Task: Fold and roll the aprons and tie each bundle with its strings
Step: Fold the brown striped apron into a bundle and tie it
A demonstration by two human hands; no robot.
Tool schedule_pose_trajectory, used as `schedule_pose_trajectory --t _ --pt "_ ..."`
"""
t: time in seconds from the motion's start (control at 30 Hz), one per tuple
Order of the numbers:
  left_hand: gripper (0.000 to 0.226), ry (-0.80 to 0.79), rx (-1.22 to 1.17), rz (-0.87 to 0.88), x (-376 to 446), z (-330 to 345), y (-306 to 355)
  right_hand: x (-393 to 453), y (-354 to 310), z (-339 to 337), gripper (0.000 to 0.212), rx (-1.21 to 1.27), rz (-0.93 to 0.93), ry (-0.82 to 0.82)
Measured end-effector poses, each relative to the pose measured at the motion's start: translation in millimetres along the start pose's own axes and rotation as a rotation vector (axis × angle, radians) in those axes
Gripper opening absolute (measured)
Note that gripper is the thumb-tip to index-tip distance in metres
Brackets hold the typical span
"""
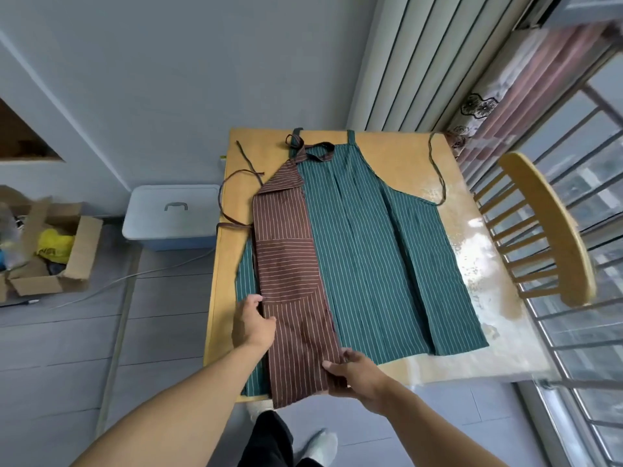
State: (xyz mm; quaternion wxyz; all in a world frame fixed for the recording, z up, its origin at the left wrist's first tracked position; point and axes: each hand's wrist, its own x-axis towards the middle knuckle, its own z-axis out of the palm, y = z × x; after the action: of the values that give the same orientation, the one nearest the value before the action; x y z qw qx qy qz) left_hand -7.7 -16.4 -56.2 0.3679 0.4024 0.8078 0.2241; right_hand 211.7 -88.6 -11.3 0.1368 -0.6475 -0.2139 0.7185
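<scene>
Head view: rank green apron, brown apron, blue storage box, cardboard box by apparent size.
1. green apron, spread flat
2. brown apron, folded into a strip
3. blue storage box and cardboard box: look alike, both farther down on the floor, not ranked

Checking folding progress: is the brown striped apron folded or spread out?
Folded: the brown striped apron lies as a narrow lengthwise strip.

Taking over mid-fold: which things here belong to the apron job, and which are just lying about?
Job:
brown apron, folded into a strip, left hand and right hand on it
green apron, spread flat beneath
table

Lying about:
chair
storage bin
cardboard box
</scene>
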Motion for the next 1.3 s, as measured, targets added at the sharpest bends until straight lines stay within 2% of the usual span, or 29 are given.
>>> schedule_pose_trajectory --t 0.07,0.1,0.13,0.2,0.23,0.3,0.37,0.43,0.5,0.57,0.63,0.67,0.73,0.8,0.93,1.1,1.2,1.23,1.3 --pt "0.02 -0.008 0.097 0.311 -12.8 -11.7 8.4 -7.4 -16.1 -0.8 0.066 0.136 -0.096 0.04" --pt "0.008 -0.13 0.037 0.345 -18.3 -19.6 20.0 -11.3 -27.9 -0.7 0.067 0.147 -0.149 0.041" --pt "0.006 -0.323 -0.02 0.33 -27.1 -29.5 35.2 -16.7 -41.0 1.0 0.056 0.128 -0.199 0.037" --pt "0.037 -0.685 -0.1 0.285 -43.2 -47.7 66.7 -30.6 -68.0 3.0 0.039 0.011 -0.285 -0.034" --pt "0.044 -0.773 -0.08 0.277 -46.8 -51.4 75.4 -34.4 -80.0 2.7 0.038 -0.026 -0.311 -0.075" --pt "0.043 -0.764 0.033 0.35 -47.4 -57.6 80.5 -43.1 -98.3 -1.6 0.047 -0.047 -0.356 -0.168" --pt "0.029 -0.544 0.184 0.455 -44.8 -61.5 78.4 -51.4 -108.6 -9.4 0.06 -0.024 -0.376 -0.294" --pt "0.016 -0.357 0.285 0.49 -37.0 -62.2 73.1 -55.7 -108.4 -16.7 0.054 -0.031 -0.367 -0.353" --pt "0.02 -0.366 0.358 0.506 -47.2 -63.2 77.9 -53.9 -99.1 -23.2 0.028 -0.23 -0.442 -0.189" --pt "0.025 -0.491 0.346 0.483 -63.3 -56.6 80.7 -51.1 -88.0 -29.9 0.008 -0.531 -0.551 0.064" --pt "0.029 -0.578 0.314 0.436 -73.9 -46.0 80.7 -46.2 -78.2 -38.4 0.011 -0.87 -0.67 0.294" --pt "0.03 -0.595 0.296 0.433 -78.4 -41.5 81.8 -51.9 -76.5 -42.1 0.016 -0.939 -0.758 0.35" --pt "0.022 -0.632 0.223 0.433 -81.6 -32.7 85.2 -75.6 -78.6 -44.3 0.021 -0.864 -0.891 0.265" --pt "0.008 -0.724 0.176 0.396 -86.3 -29.4 90.9 -96.1 -77.4 -48.4 0.018 -0.817 -0.852 0.163" --pt "0.063 -0.965 0.229 0.044 -88.9 -20.1 89.1 -98.6 -71.7 -62.9 0.028 -0.808 -0.593 0.075" --pt "0.102 -1.202 0.298 -0.18 -88.0 -16.1 77.5 -84.0 -62.5 -63.8 0.039 -0.664 -0.181 -0.156" --pt "0.107 -1.296 0.237 -0.262 -75.4 -21.4 69.1 -70.4 -62.5 -53.1 0.039 -0.642 -0.122 -0.189" --pt "0.102 -1.309 0.176 -0.288 -69.8 -23.8 68.0 -72.4 -64.8 -48.2 0.035 -0.623 -0.138 -0.18" --pt "0.079 -1.276 0.025 -0.268 -51.4 -31.5 74.0 -63.3 -73.0 -41.7 0.03 -0.609 -0.208 -0.154"
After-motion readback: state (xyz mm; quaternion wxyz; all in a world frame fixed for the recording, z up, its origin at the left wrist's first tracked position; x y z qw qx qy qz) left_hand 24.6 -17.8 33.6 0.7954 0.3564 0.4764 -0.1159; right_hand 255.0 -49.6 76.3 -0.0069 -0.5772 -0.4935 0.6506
